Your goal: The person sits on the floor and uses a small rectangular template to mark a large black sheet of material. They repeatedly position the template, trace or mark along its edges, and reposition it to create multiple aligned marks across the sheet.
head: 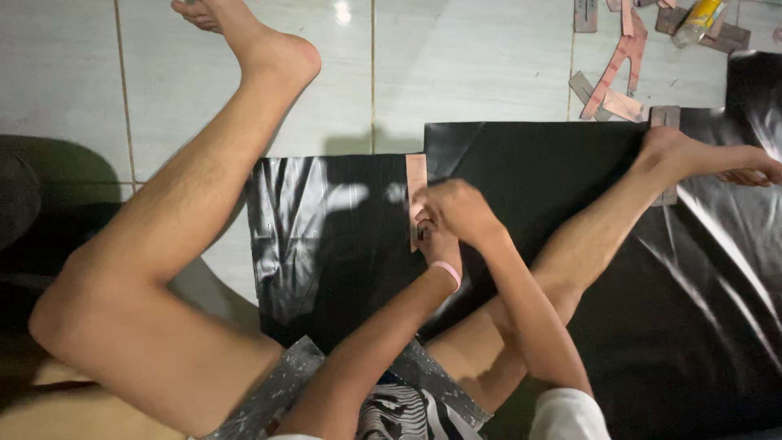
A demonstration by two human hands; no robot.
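Observation:
A black glossy sheet (326, 244) lies on the tiled floor between my spread legs, next to a larger black sheet (554, 163) on the right. A narrow pink card strip (416, 183) rests upright along the edge where the two sheets meet. My left hand (440, 244), with a pink band on its wrist, sits against the strip's lower part with its fingers curled. My right hand (460, 208) lies over it, fingers bent and pressing at the strip's right edge. Whatever is inside the right hand is hidden.
Several pink and grey card cut-outs (619, 61) and a yellow tube (700, 20) lie on the white tiles at the top right. My left foot (261, 41) is on the tiles. My right foot (700, 159) rests on the larger black sheet. A dark object (16, 195) sits at the far left.

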